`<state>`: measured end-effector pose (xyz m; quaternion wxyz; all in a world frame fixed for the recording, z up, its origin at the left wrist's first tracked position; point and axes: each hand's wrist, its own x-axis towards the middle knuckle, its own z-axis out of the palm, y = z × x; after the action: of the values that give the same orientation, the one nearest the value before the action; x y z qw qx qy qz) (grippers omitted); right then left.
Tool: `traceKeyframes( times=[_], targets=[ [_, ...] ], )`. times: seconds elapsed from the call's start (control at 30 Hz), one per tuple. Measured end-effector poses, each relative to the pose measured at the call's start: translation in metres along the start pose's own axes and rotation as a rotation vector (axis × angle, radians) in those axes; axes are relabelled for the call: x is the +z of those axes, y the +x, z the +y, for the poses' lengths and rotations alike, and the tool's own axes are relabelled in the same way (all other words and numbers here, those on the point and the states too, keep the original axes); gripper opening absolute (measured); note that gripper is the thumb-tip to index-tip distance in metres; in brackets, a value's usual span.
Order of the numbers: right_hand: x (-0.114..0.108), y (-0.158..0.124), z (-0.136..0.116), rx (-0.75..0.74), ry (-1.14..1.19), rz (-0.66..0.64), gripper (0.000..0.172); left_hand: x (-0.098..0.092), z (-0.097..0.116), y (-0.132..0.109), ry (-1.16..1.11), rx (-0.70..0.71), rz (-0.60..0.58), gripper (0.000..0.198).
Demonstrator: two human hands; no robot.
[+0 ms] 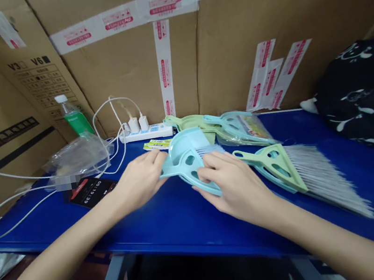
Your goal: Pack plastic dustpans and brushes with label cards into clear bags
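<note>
Both my hands hold a light blue mini brush (pixel 184 167) nested against a light blue dustpan (pixel 187 141) over the blue table (pixel 172 227). My left hand (pixel 140 180) pinches the left side of the blue set. My right hand (pixel 233 184) wraps its fingers over the brush handle from the right. A green mini brush (pixel 284 169) with grey bristles lies just right of my right hand. Behind the blue set lies a green dustpan (pixel 191 122) and a bagged blue dustpan set (pixel 241 126).
A white power strip (pixel 146 132) with two chargers and white cables sits at the back. A phone showing a timer (pixel 90 191), a crumpled clear bag (pixel 78 158) and a green-labelled bottle (pixel 75 117) are at left. Cardboard boxes (pixel 126 69) wall the rear. A black patterned bag (pixel 364 93) lies at right.
</note>
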<state>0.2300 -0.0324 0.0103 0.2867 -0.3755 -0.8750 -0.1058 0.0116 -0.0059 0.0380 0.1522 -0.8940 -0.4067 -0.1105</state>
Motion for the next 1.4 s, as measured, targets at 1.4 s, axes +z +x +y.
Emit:
traceKeyframes(
  times=[1.4],
  targets=[
    [-0.056, -0.011, 0.063, 0.684, -0.469, -0.753, 0.033, 0.075, -0.072, 0.189, -0.049, 0.083, -0.214, 0.044]
  ],
)
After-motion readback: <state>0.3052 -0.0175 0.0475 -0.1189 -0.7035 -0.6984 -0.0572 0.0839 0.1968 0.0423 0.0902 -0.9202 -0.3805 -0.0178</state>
